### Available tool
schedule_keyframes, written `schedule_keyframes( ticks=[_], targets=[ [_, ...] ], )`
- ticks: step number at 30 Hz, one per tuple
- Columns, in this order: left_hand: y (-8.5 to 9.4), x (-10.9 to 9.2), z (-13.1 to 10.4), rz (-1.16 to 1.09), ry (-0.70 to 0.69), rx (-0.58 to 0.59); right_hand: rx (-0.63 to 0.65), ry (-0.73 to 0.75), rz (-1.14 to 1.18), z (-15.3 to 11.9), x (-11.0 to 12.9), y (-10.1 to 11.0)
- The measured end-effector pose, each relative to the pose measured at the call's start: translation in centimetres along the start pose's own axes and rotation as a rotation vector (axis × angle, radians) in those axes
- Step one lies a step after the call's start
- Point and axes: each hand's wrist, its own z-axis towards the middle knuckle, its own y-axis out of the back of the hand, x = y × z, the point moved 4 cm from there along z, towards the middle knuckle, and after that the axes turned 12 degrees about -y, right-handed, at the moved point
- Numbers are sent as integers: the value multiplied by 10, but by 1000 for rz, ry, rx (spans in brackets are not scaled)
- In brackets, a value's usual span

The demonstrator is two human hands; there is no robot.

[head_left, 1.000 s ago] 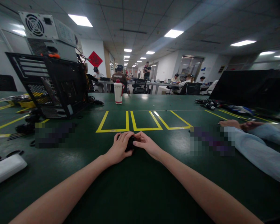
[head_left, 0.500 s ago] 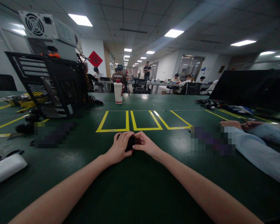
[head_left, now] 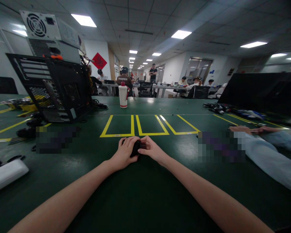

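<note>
A small black rounded object (head_left: pixel 136 149) is between my hands, just in front of the yellow tape frames; most of it is covered, so its kind does not show. My left hand (head_left: pixel 126 151) wraps over it from the left, fingers on top and thumb low at the near side. From the right, my right hand (head_left: pixel 152 150) closes on its side with thumb and curled fingertips. Both hands rest low over the dark green table (head_left: pixel 140 194).
Yellow tape frames (head_left: pixel 152 134) lie beyond my hands, with a white tumbler (head_left: pixel 123 96) behind. At left stand an open computer case (head_left: pixel 63 90) and a white object (head_left: pixel 7 176). At right are another person's sleeved arms (head_left: pixel 264 155) and a black monitor (head_left: pixel 252 94).
</note>
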Motion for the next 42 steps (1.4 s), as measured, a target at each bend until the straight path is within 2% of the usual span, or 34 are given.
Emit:
schedule_keyframes(
  ticks=[4, 9, 12, 16, 22, 24, 28, 31, 34, 42],
  targets=[
    [2, -1, 0, -15, 2, 10, 26, 36, -21, -3, 0, -1],
    [3, -1, 0, -15, 2, 15, -106, 49, -83, -3, 2, 0],
    [2, -1, 0, -13, -1, 15, -135, 35, -98, 0, 0, 2],
    [1, 0, 0, -11, -8, 6, -100, -33, -83, 3, -3, 4],
    [2, -1, 0, -19, -2, 15, 36, 30, -43, -4, 2, -1],
    [1, 0, 0, -14, 1, 14, 26, 41, -40, -5, 1, -2],
    [-1, 1, 0, 5, -6, -16, -78, 82, -89, -2, 1, -2],
    [-2, 2, 0, 3, -9, -16, -102, 56, -113, 0, 1, -2],
    [-1, 1, 0, 0, -8, -4, -85, 15, -100, 1, 1, -1],
    [2, -1, 0, -11, 6, 12, 22, 54, -39, -4, -1, -1]
  ],
)
